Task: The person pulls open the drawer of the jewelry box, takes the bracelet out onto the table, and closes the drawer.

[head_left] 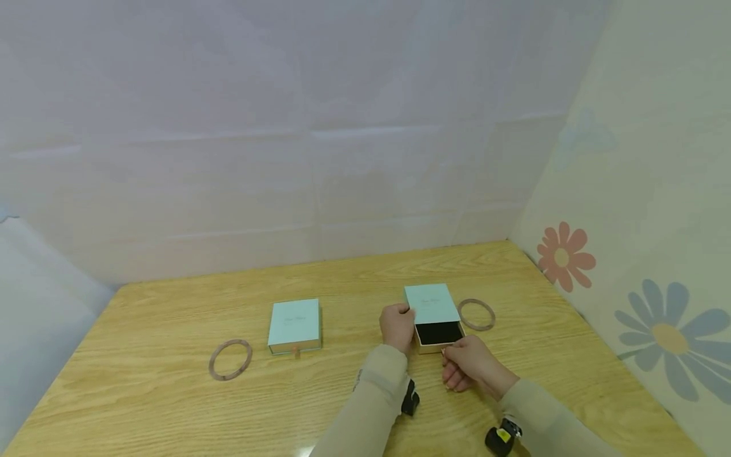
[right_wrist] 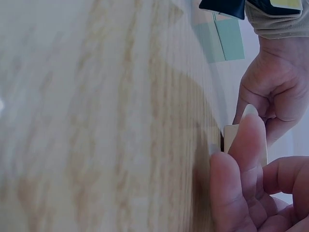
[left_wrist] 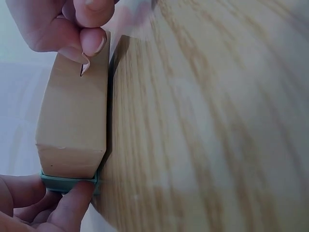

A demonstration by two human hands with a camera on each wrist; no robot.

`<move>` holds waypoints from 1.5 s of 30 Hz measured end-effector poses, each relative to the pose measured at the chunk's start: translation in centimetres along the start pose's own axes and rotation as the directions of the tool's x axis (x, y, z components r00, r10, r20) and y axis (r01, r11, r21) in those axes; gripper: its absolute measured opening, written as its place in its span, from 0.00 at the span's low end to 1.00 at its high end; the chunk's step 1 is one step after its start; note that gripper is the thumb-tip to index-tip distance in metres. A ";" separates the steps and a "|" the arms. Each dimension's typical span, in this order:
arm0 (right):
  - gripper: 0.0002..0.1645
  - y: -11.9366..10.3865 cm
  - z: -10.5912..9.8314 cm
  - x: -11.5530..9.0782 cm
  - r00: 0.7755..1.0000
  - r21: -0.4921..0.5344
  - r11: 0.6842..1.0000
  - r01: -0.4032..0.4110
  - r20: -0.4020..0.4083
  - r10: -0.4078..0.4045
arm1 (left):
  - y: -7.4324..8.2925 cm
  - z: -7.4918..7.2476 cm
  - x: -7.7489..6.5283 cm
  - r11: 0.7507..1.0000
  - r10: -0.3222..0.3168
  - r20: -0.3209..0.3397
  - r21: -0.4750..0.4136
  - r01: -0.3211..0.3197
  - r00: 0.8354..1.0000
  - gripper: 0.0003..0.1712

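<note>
A light-blue sliding gift box (head_left: 432, 303) lies at the right of the table, its beige drawer (head_left: 429, 348) pulled partway out toward me. Black lining shows inside the drawer. My left hand (head_left: 396, 327) grips the sleeve's left side; in the left wrist view its fingers sit on both faces of the blue sleeve edge (left_wrist: 65, 183). At the drawer's front, my right hand (head_left: 471, 363) pinches the small ribbon tab (left_wrist: 85, 66) between thumb and finger. Just right of the box lies a pinkish bangle (head_left: 476, 299).
A second light-blue box (head_left: 294, 322), its drawer pushed in and a small tab at its front, stands left of centre. Another pinkish bangle (head_left: 230, 377) lies left of it. The wooden table (head_left: 143, 406) ends at a pale backdrop, with a flower-printed sheet (head_left: 657, 190) along the right.
</note>
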State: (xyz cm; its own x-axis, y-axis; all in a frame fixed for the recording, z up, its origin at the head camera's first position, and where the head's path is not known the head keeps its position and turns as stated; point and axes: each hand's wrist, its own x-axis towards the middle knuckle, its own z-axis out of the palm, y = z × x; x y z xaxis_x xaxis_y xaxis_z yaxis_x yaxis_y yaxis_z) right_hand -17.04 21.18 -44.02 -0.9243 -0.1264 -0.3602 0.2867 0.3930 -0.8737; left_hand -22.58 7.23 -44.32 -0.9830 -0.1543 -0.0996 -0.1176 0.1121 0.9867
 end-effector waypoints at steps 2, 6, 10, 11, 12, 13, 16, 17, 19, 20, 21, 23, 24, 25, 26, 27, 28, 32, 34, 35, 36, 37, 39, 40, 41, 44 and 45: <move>0.19 0.0 0.0 0.0 1.000 -0.003 1.000 0.004 -0.002 -0.004 | 0.0 0.0 0.1 1.000 -0.002 0.005 0.005 0.002 1.000 0.15; 0.19 0.0 0.2 0.1 1.000 -0.014 1.000 -0.005 -0.028 0.005 | -0.2 0.0 0.1 1.000 -0.003 0.019 0.013 0.003 1.000 0.15; 0.18 0.0 0.3 0.3 0.998 -0.015 1.000 -0.020 -0.052 0.020 | -0.3 0.0 0.2 1.000 0.006 0.022 0.020 -0.007 1.000 0.15; 0.18 0.0 0.3 0.3 0.998 -0.013 1.000 -0.023 -0.056 0.022 | -0.3 0.0 0.2 1.000 0.009 0.020 0.026 -0.010 1.000 0.14; 0.18 0.0 0.3 0.3 0.998 -0.012 1.000 -0.024 -0.057 0.023 | -0.4 0.0 0.2 0.999 0.013 0.016 0.032 -0.014 1.000 0.14; 0.18 0.0 0.3 0.3 0.998 -0.011 1.000 -0.024 -0.057 0.023 | -0.4 0.0 0.2 0.999 0.018 0.012 0.040 -0.018 1.000 0.13; 0.19 0.0 0.3 0.4 0.998 -0.010 1.000 -0.024 -0.056 0.024 | -0.4 0.1 0.3 0.998 0.027 -0.001 0.061 -0.026 1.000 0.12; 0.19 0.0 0.3 0.5 0.998 -0.010 1.000 -0.025 -0.057 0.024 | -0.3 0.1 0.3 0.997 0.032 -0.003 0.067 -0.032 0.999 0.12; 0.19 0.0 0.3 0.5 0.998 -0.010 1.000 -0.025 -0.056 0.024 | -0.2 0.0 0.2 0.997 0.034 -0.001 0.068 -0.034 0.999 0.12; 0.19 0.0 0.2 0.6 0.998 -0.009 1.000 -0.023 -0.056 0.022 | -0.1 0.0 0.1 0.998 0.031 0.002 0.062 -0.031 1.000 0.12; 0.19 0.0 0.2 0.6 0.998 -0.009 1.000 -0.020 -0.054 0.019 | 0.0 0.0 0.1 0.998 0.031 0.005 0.060 -0.031 1.000 0.12; 0.19 0.1 0.2 0.7 0.999 -0.013 1.000 -0.015 -0.050 0.014 | 0.2 -0.1 -0.1 0.998 0.034 0.012 0.054 -0.035 0.999 0.13; 0.19 0.1 0.1 0.7 0.999 -0.015 1.000 -0.011 -0.045 0.011 | 0.2 -0.2 -0.2 0.998 0.034 0.014 0.049 -0.035 0.999 0.12; 0.19 0.1 0.1 0.7 0.999 -0.016 1.000 -0.008 -0.042 0.007 | 0.2 -0.2 -0.2 0.998 0.038 0.014 0.048 -0.038 0.999 0.12; 0.19 0.1 0.1 0.7 0.999 -0.015 1.000 -0.009 -0.041 0.009 | 0.3 -0.2 -0.2 0.998 0.043 0.014 0.051 -0.043 0.999 0.12; 0.19 0.0 0.1 0.7 0.999 -0.014 1.000 -0.012 -0.039 0.011 | 0.3 -0.2 -0.2 0.997 0.050 0.015 0.057 -0.051 0.999 0.11; 0.19 0.0 0.1 0.7 0.999 -0.014 1.000 -0.012 -0.037 0.011 | 0.3 -0.3 -0.2 0.996 0.059 0.016 0.064 -0.060 0.998 0.09; 0.19 0.0 0.0 0.7 0.999 -0.009 1.000 -0.012 -0.034 0.012 | 0.3 -0.3 -0.2 0.996 0.056 0.020 0.073 -0.058 0.998 0.09; 0.19 0.1 0.0 0.8 0.999 -0.015 1.000 -0.009 -0.035 0.009 | 0.3 -0.3 -0.2 0.996 0.057 0.029 0.074 -0.059 0.998 0.08; 0.19 0.1 0.1 0.8 0.999 -0.016 1.000 -0.011 -0.037 0.010 | 0.3 -0.3 -0.1 0.996 0.052 0.033 0.068 -0.054 0.998 0.08; 0.19 0.1 0.1 0.9 0.999 -0.016 1.000 -0.011 -0.040 0.011 | 0.3 -0.3 -0.1 0.996 0.056 0.033 0.069 -0.058 0.998 0.07; 0.19 0.1 0.1 0.9 0.999 -0.017 1.000 -0.012 -0.043 0.011 | 0.3 -0.3 0.0 0.996 0.060 0.037 0.065 -0.062 0.998 0.09; 0.19 0.1 0.1 1.0 0.999 -0.017 1.000 -0.012 -0.047 0.011 | 0.3 -0.3 0.0 0.996 0.069 0.044 0.059 -0.072 0.997 0.14; 0.19 0.1 0.1 1.1 0.999 -0.016 1.000 -0.013 -0.050 0.012 | 0.3 -0.3 0.1 0.996 0.072 0.039 0.058 -0.074 0.997 0.16; 0.19 0.1 0.2 1.1 0.998 -0.015 1.000 -0.015 -0.053 0.014 | 0.2 -0.3 0.1 0.995 0.078 0.039 0.057 -0.080 0.996 0.19; 0.19 0.1 0.2 1.2 0.998 -0.018 1.000 -0.020 -0.062 0.019 | 0.2 -0.2 0.0 0.995 0.081 0.041 0.057 -0.083 0.996 0.26; 0.19 0.1 0.2 1.2 0.998 -0.020 1.000 -0.021 -0.062 0.020 | 0.2 -0.2 0.0 0.994 0.086 0.039 0.057 -0.088 0.996 0.27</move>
State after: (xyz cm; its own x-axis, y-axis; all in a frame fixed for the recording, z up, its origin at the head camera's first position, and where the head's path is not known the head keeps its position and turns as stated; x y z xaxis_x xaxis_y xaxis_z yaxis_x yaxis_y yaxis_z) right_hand -18.10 20.87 -44.63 -0.9323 -0.0622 -0.3564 0.3010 0.4133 -0.8594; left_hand -22.55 7.03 -44.11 -0.9942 -0.1057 -0.0196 -0.0387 0.1814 0.9826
